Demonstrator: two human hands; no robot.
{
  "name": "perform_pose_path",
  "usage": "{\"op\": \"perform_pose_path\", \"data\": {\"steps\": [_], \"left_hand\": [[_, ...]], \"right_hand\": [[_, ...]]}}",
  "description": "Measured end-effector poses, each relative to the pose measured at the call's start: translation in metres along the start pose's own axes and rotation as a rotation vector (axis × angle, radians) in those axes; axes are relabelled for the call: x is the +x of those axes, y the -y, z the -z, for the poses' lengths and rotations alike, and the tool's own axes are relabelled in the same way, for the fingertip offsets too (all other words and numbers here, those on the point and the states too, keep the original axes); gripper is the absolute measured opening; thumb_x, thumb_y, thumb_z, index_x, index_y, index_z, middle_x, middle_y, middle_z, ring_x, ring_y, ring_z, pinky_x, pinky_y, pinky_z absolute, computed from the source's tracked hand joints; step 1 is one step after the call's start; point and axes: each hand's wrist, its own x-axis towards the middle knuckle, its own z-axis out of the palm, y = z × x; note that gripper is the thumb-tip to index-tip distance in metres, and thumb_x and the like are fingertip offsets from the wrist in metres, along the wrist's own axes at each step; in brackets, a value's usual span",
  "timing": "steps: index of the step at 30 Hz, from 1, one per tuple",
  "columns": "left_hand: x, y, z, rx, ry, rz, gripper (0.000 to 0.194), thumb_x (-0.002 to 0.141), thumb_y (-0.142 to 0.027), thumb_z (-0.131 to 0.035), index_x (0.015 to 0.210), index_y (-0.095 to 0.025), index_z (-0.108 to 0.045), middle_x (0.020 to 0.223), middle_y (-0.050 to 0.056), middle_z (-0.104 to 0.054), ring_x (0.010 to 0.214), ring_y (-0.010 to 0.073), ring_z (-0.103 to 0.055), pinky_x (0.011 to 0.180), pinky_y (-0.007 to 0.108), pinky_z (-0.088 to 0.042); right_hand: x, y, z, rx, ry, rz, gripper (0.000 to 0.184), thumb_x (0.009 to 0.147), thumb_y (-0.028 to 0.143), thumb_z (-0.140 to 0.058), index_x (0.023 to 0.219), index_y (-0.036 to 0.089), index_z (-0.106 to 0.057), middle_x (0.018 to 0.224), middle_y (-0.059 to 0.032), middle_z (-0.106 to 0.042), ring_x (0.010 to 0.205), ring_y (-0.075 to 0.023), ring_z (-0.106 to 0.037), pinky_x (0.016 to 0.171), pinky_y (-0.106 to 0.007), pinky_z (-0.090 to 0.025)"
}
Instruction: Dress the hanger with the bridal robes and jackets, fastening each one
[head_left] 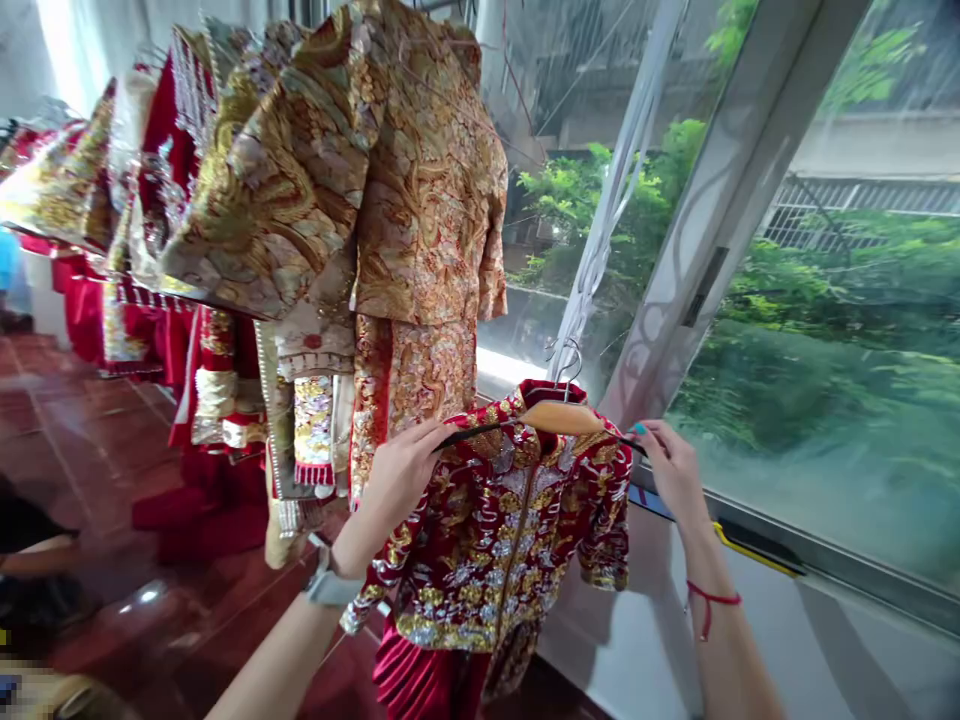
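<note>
A small red jacket (502, 530) with gold and silver embroidery hangs on a wooden hanger (559, 415) in front of me, a red pleated skirt (424, 680) showing below it. My left hand (401, 475) pinches the hanger's left end. At the other end, my right hand (671, 465) grips the dark tip. Both hands are closed on the hanger. Its metal hook (568, 362) points up, free of any rail.
A row of gold and red embroidered garments (360, 200) hangs at the upper left. A large window (825, 300) with a pale frame (720, 210) fills the right, a white sill wall (825, 650) below it. Glossy red floor tiles (112, 450) lie at the left.
</note>
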Motion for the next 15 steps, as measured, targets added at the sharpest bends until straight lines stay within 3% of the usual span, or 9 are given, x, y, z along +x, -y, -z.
{"op": "perform_pose_path", "data": {"steps": [3, 6, 9, 12, 15], "left_hand": [[0.011, 0.000, 0.012, -0.010, -0.019, -0.034, 0.036, 0.091, -0.011, -0.041, 0.113, -0.023, -0.067, 0.107, 0.006, -0.073, 0.089, 0.0186, -0.068, 0.070, 0.028, -0.053], [0.045, -0.011, 0.016, 0.014, -0.018, -0.131, 0.039, 0.090, -0.008, -0.039, 0.114, -0.021, -0.067, 0.109, 0.007, -0.072, 0.094, 0.0195, -0.066, 0.073, 0.030, -0.051], [0.064, -0.020, 0.012, -0.009, 0.099, -0.200, 0.044, 0.089, -0.004, -0.035, 0.114, -0.020, -0.067, 0.108, 0.006, -0.072, 0.094, 0.0200, -0.065, 0.073, 0.031, -0.051], [0.025, -0.010, 0.014, -0.121, 0.338, -0.139, 0.047, 0.086, -0.003, -0.033, 0.109, -0.023, -0.069, 0.104, 0.005, -0.073, 0.092, 0.0198, -0.067, 0.073, 0.031, -0.051], [-0.065, 0.016, 0.039, -0.270, 0.572, 0.097, 0.040, 0.085, -0.007, -0.040, 0.091, -0.028, -0.074, 0.086, 0.000, -0.074, 0.083, 0.0179, -0.069, 0.074, 0.029, -0.052]], "right_hand": [[0.006, 0.006, -0.014, 0.083, 0.014, -0.032, 0.030, 0.082, 0.049, -0.057, 0.093, 0.021, -0.058, 0.080, -0.0045, -0.065, 0.075, -0.0200, -0.060, 0.070, -0.032, -0.044], [0.023, 0.007, -0.025, 0.110, -0.154, -0.057, 0.029, 0.076, 0.047, -0.061, 0.088, 0.020, -0.059, 0.075, -0.0030, -0.062, 0.069, -0.0180, -0.056, 0.063, -0.030, -0.043], [0.027, 0.002, -0.022, 0.112, -0.195, -0.079, 0.029, 0.071, 0.044, -0.064, 0.085, 0.020, -0.059, 0.070, -0.0007, -0.058, 0.063, -0.0162, -0.052, 0.058, -0.029, -0.041], [0.002, -0.008, -0.016, 0.077, -0.226, -0.087, 0.030, 0.074, 0.046, -0.061, 0.087, 0.020, -0.061, 0.073, -0.0009, -0.059, 0.065, -0.0162, -0.052, 0.060, -0.030, -0.042], [-0.041, -0.011, -0.035, 0.053, -0.090, -0.176, 0.033, 0.079, 0.052, -0.058, 0.087, 0.020, -0.064, 0.068, -0.0003, -0.059, 0.060, -0.0169, -0.052, 0.058, -0.030, -0.043]]}}
